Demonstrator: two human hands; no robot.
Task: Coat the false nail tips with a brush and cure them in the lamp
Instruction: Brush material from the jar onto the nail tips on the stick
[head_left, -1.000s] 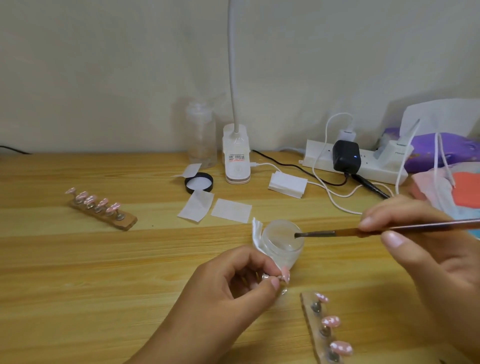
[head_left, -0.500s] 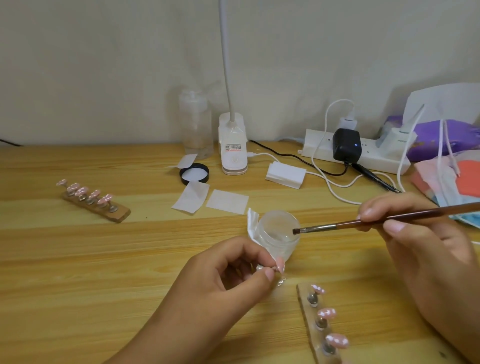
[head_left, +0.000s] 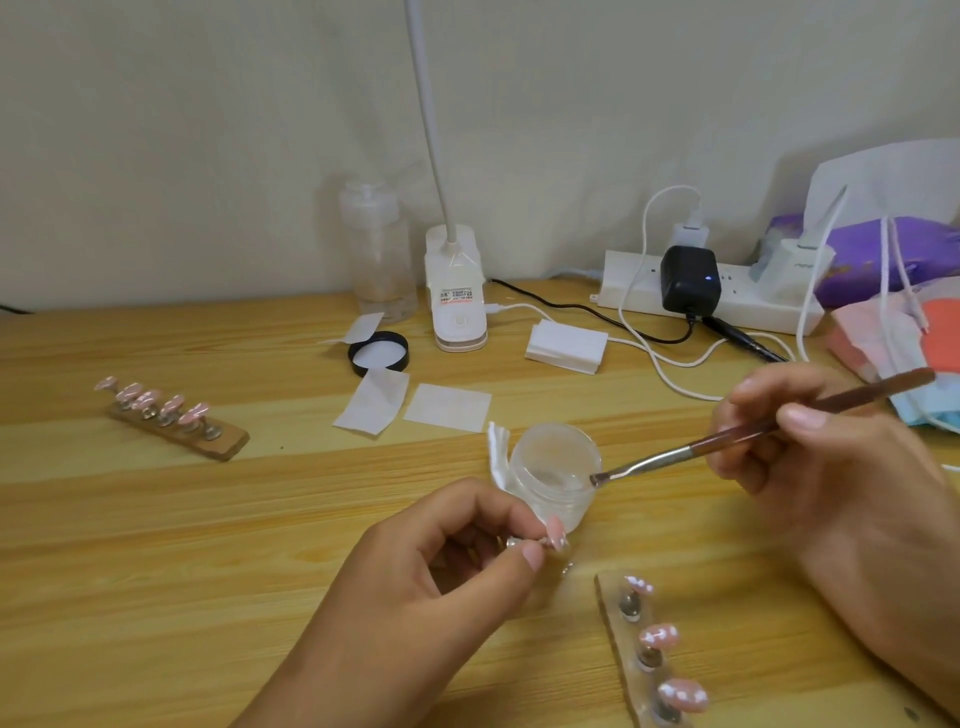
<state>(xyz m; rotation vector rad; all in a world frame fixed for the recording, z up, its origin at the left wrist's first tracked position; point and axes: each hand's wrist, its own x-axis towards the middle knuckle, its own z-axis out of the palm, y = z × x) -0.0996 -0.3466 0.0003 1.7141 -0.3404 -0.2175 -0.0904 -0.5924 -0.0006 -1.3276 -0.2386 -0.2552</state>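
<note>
The right hand (head_left: 810, 467) is pinching a brush (head_left: 753, 428), its tip touching the jar (head_left: 556, 478) rim; the left hand (head_left: 447, 571) is pinching a nail tip (head_left: 555, 532).

Pink nail tips (head_left: 666, 635), perhaps white-flecked

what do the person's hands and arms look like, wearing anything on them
Both the left hand and the right hand are bare: no gloves, rings, watch or bracelet show. The forearms are uncovered to the frame edge, no sleeves. Visible fingernails look short and unpainted.
</note>
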